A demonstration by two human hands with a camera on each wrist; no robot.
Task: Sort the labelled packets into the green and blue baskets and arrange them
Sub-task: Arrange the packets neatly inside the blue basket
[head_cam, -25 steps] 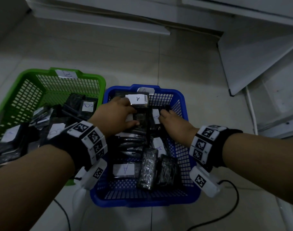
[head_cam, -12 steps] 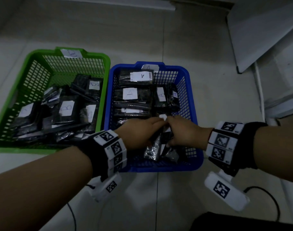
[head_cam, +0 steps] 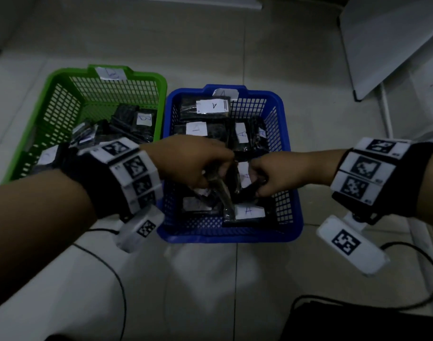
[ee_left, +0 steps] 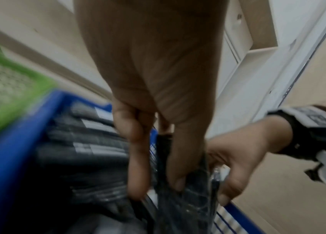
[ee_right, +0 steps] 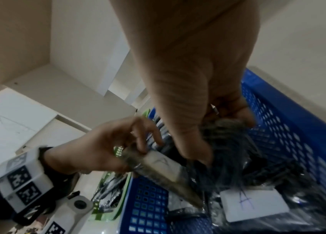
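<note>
A blue basket (head_cam: 293, 212) stands on the floor with several black packets bearing white "A" labels; a green basket (head_cam: 63, 77) to its left holds "B" packets (head_cam: 143, 119). My left hand (head_cam: 198, 166) pinches a black packet (ee_right: 158, 167) with an "A" label, lifted on edge over the blue basket's middle. My right hand (head_cam: 272, 175) grips another black packet (ee_right: 228, 134) beside it, thumb and fingers curled round its top. More "A" packets (head_cam: 211, 107) lie stacked at the basket's far end, one (head_cam: 250, 212) flat near the front.
Both baskets sit side by side on pale floor tiles. A white board (head_cam: 387, 45) leans at the upper right. Black cables (head_cam: 112, 269) trail on the floor near my wrists. A dark object (head_cam: 358, 321) lies at the bottom right.
Both hands have drawn back from the basket's far end to its middle. Each has taken hold of a packet and raised it on edge. The view has pulled back and up.
</note>
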